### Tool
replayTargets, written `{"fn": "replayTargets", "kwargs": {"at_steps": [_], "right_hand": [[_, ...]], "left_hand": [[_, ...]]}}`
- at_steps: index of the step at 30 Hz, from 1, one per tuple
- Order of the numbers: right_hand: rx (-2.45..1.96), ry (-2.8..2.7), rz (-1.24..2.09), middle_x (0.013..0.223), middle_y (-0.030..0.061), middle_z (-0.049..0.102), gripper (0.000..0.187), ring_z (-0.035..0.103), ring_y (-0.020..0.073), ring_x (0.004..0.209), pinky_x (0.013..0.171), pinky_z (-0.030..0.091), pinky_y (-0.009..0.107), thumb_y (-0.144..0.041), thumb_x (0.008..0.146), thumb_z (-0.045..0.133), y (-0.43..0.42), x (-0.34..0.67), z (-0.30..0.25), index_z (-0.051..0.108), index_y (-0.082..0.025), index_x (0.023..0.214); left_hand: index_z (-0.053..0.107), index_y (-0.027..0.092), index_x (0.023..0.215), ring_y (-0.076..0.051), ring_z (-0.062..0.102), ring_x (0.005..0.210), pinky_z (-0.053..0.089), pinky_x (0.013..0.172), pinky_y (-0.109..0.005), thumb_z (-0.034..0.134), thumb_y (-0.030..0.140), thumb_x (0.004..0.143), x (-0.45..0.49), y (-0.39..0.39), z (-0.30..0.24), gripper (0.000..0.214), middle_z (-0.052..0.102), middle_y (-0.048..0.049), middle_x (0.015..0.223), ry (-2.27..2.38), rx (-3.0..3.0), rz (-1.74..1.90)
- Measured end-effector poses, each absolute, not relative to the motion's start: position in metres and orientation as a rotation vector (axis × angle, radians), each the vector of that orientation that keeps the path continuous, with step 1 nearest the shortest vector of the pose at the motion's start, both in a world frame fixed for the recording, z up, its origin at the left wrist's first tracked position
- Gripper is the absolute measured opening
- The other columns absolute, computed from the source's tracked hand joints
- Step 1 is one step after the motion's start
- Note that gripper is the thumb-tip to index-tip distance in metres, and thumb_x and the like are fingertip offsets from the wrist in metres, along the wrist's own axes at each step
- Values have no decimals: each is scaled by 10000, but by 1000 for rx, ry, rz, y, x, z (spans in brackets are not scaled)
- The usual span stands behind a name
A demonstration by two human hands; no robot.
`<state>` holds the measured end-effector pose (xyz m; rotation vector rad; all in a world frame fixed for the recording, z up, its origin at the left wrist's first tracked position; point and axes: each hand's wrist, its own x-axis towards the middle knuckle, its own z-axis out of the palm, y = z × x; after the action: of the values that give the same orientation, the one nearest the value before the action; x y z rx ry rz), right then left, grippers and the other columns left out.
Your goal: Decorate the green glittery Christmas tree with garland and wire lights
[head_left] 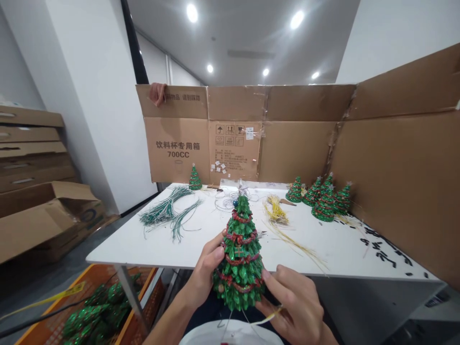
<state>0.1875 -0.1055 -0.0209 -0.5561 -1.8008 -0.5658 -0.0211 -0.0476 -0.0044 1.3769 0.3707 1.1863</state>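
Near us, a glossy green, cone-shaped ornamental tree (pixel 241 258) stands upright between our hands, before the middle of the bench's (pixel 124 247) near edge. Its red garlands and bows are already on; thin strands trail below its base, so we judge this piece unfinished. Our left hand (pixel 206 270) is closed around its left side, thumb in front. Our right hand (pixel 298 302), fingers curled narrow, touches its lower right side and pinches a thin yellow-white strand (pixel 269 317). Below the bench's near left corner, an orange plastic crate (pixel 154 290) holds more green trees (pixel 86 321); we cannot tell whether they await work. Farther back, similar decorated trees (pixel 324 206) cluster toward the far right corner, seemingly done.
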Motion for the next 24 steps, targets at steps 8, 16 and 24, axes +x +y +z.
{"fn": "replayTargets", "kwargs": {"at_steps": [8,16,24], "right_hand": [[-556,-1814,-508,734,35,743,537,681,207,544,479,541,313,-167,1079,597,-95,194,-30,517,-181,1610],[-558,-1794,-431,726,20,721,542,690,204,568,504,559,294,-127,1052,641,-87,196,-36,555,-199,1582],[-600,-1775,-444,701,10,705,273,679,186,539,493,564,289,-188,1087,615,-85,194,-38,658,-194,1356]], "left_hand": [[608,289,1531,-388,635,1330,533,1111,-428,735,627,959,-24,-61,-12,677,686,-102,1467,391,1500,1345],[686,320,1392,-313,686,1100,544,989,-385,907,493,832,-16,-70,1,627,701,-63,1243,474,1783,1581],[669,311,1386,-296,668,1063,510,961,-360,889,445,838,-17,-71,7,605,709,-54,1223,615,1944,1577]]}}
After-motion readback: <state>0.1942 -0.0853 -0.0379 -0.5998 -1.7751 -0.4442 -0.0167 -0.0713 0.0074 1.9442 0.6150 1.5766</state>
